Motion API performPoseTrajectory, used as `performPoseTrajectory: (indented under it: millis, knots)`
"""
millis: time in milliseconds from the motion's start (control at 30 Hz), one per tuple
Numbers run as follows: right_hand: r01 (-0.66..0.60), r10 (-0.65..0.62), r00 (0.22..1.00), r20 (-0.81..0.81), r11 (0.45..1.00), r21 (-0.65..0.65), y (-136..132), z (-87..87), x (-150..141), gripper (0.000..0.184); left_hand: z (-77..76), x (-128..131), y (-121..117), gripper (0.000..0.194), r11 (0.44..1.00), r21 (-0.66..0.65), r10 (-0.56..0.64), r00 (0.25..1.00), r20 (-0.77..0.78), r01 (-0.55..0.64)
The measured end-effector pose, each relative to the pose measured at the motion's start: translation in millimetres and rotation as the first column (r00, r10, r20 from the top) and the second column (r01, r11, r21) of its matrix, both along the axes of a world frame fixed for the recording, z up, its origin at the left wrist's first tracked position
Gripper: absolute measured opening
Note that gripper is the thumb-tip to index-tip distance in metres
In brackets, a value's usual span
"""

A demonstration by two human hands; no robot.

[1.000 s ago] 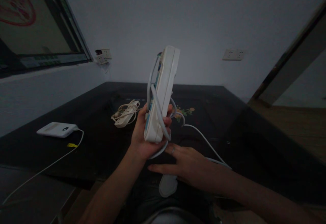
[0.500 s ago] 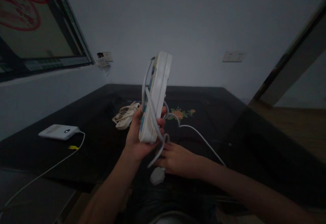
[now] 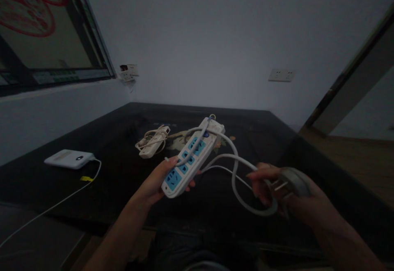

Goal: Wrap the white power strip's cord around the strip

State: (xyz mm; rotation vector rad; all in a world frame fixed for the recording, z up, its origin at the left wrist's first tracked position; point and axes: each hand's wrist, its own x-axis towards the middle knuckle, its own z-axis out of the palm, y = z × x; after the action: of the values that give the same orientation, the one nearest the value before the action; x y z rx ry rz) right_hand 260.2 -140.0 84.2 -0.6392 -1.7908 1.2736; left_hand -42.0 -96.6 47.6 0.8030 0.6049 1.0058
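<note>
Head view: left hand (image 3: 154,180) clamping the power strip (image 3: 196,159), right hand (image 3: 301,207) gripping cord (image 3: 258,212) beside it, we're apparently managing slack (steady tension needed next).

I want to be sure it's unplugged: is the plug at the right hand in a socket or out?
Out: the plug at the right hand shows its metal prongs bare.

No text can be read. Green marks (image 3: 64,73) low in the window (image 3: 61,45), left of the bench (image 3: 117,172), and pale marks (image 3: 165,125) on the bench are too unclear.
</note>
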Motion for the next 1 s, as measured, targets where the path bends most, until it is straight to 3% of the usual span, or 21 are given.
performPoseTrajectory:
  millis: [133,333,533,700,800,867,933,1000]
  knots:
    - [-0.059,0.025,0.983,-0.183,0.982,-0.181,7,-0.6,-1,0.034,-5.2,0,-7,0.037,0.999,0.033,-0.035,0.999,-0.014,0.036]
    - [-0.178,0.094,0.941,-0.325,0.954,-0.24,-1,-1.3,-11,0.04,-15.4,4,-14,0.043,0.991,0.121,0.055,0.997,-0.05,-0.049]
    - [0.045,-0.197,0.878,-0.437,0.941,-0.334,-6,-5.3,-18,0.043,-27.8,11,-18,0.052,0.975,0.197,0.118,0.992,-0.053,-0.106]
    - [0.131,-0.288,0.793,-0.537,0.941,-0.312,-6,-8.7,-37,0.045,-33.6,16,-27,0.053,0.966,0.216,0.159,0.986,-0.045,-0.146]
    - [0.183,-0.293,0.793,-0.535,0.951,-0.251,-10,-9.5,-50,0.045,-33.8,23,-32,0.05,0.965,0.201,0.184,0.982,-0.051,-0.171]
    - [0.206,-0.293,0.832,-0.471,0.952,-0.228,-14,-8.9,-55,0.037,-32.8,27,-34,0.047,0.964,0.179,0.208,0.978,-0.029,-0.199]
    - [0.197,-0.285,0.883,-0.373,0.946,-0.258,-17,-7.6,-58,0.033,-32.2,31,-36,0.047,0.963,0.144,0.23,0.973,0.009,-0.229]
    - [0.152,-0.245,0.927,-0.285,0.938,-0.312,-19,-6.4,-60,0.042,-32.8,34,-37,0.048,0.968,0.087,0.231,0.972,0.051,-0.234]
